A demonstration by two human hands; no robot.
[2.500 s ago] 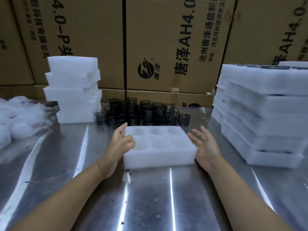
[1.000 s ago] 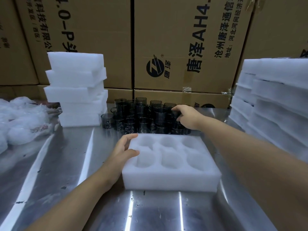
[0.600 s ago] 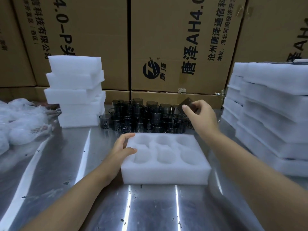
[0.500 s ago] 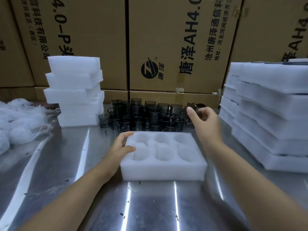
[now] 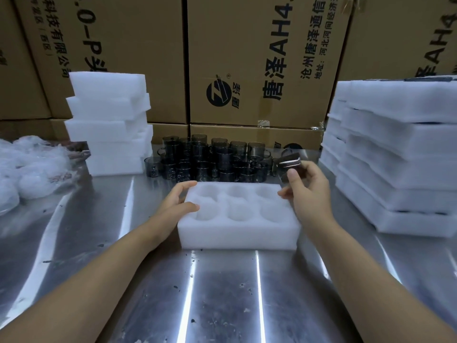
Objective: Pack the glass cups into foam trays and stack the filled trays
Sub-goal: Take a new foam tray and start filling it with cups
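- glass cup (image 5: pixel 289 162): a second ago it was still in the cup cluster (image 5: pixel 210 159) with the right hand reaching in. It's now lifted out, tilted, in the air just past the foam tray (image 5: pixel 237 237) at its far right corner.
- so the pick is done and the place isn't. All six pockets in the tray look empty, so I'd call this the first cup of this tray.
- right hand (image 5: pixel 309 191): thumb and fingertips pinch the cup's body, the other fingers loosely curled under it. It touches nothing else.
- left hand (image 5: pixel 176 203): same spot as before, relaxed. The thumb lies on the tray's top left edge and the fingers reach to its far left corner, steadying it without clamping.
- tray sits flat on the metal table (image 5: pixel 222 293), centred in front of the person.
- empty trays stack (image 5: pixel 108 125) is far left and the filled stack (image 5: pixel 395 154) is on the right. Neither has moved.
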